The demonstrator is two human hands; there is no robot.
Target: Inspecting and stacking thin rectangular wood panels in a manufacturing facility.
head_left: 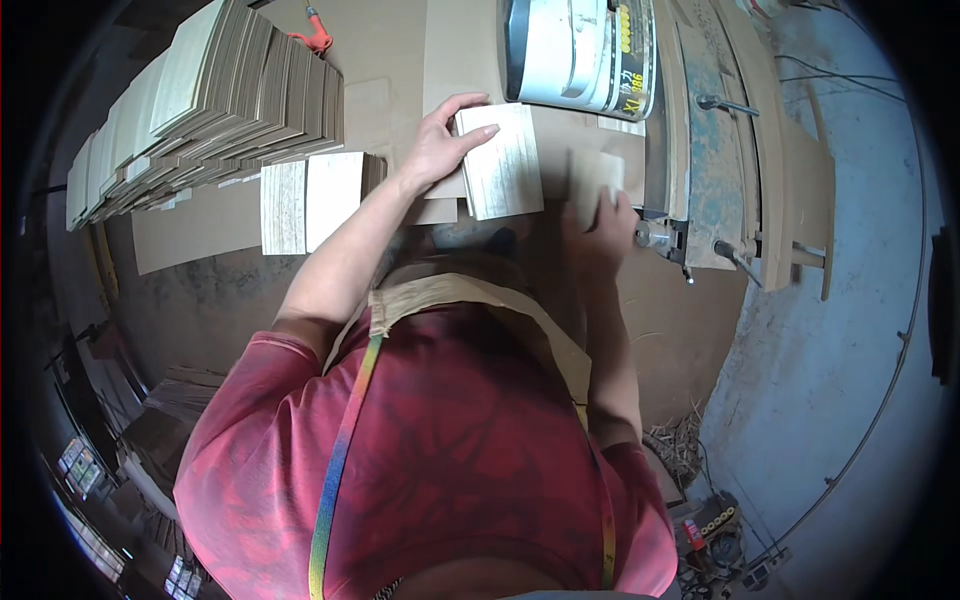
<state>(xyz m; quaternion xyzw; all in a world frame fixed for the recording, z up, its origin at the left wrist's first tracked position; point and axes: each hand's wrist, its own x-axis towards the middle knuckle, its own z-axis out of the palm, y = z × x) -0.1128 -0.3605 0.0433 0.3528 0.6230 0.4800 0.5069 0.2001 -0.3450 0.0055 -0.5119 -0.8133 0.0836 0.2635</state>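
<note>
My left hand [440, 150] grips a pale rectangular wooden board [505, 165] by its left side, thumb on its top face and fingers round the far edge. Several layers seem to show along the board's left edge, so it may be a small stack. To the right, my right hand [603, 238] is closed on a small, flat, pale rectangular piece [597, 180]. Motion blurs that piece, and its kind is not plain. Two more stacks of boards, one streaked [284, 205] and one whiter [335, 195], lie left of my left forearm.
Long rows of stacked boards [270, 85] fill the bench's far left. A red air blow gun [316, 35] lies behind them. Beyond my hands stands a white bucket [570, 60] with a dark label. Clamps [728, 104] and long timber pieces line the right side, near a pale blue wall [850, 300].
</note>
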